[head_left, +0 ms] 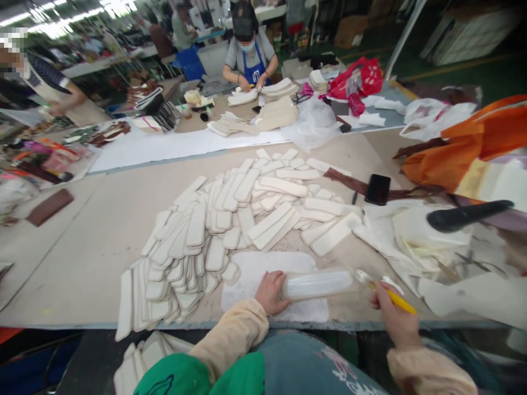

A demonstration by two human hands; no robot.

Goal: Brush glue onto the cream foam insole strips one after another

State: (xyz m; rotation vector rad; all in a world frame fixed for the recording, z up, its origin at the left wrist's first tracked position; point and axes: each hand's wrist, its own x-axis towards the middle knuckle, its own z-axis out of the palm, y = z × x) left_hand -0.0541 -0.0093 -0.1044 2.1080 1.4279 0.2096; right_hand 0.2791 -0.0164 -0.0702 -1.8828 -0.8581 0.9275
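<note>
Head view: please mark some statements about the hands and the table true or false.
1. The left hand is at one end of the long pale strip. True.
2. The right hand holds scissors. False: it holds a yellow-handled brush.
3. The long pale strip lies partly over a white sheet. True.
4. The black phone lies on the white sheet. False: it lies farther back and to the right.
5. The orange cloth is on the right side. True.

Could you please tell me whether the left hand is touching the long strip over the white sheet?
Touching: the head view shows the left hand with its fingers over the left end of the strip.
</note>
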